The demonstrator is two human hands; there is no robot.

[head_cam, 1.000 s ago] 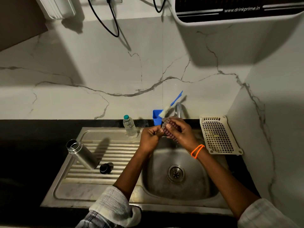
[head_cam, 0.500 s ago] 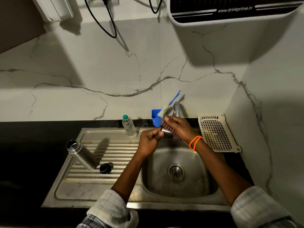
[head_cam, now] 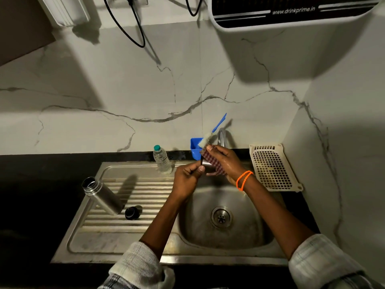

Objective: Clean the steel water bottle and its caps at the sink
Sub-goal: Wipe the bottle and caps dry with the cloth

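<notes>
Above the round steel sink basin, toward twelve o'clock under the curved steel tap, both hands meet. Reaching up from six o'clock, the left hand has its fingers curled and its thumb pressed forward, pinching a thin dark loop attached to a small steel cap. Coming in from five o'clock with an orange beaded band at the wrist, the right hand wraps its wet fingers over a red-and-white checked scrub cloth and presses it against that cap, so the cap sits between the two hands, mostly covered by the cloth.

At nine o'clock from the hands, the open cylindrical steel water bottle stands on the ribbed steel drainboard, well apart from both hands. Just beside its base, at the bottle's four o'clock, lies a round black cap.

Behind the hands stand a clear plastic bottle with a teal lid and a blue plastic holder with a blue-handled brush. At three o'clock rests a cream perforated plastic tray.
</notes>
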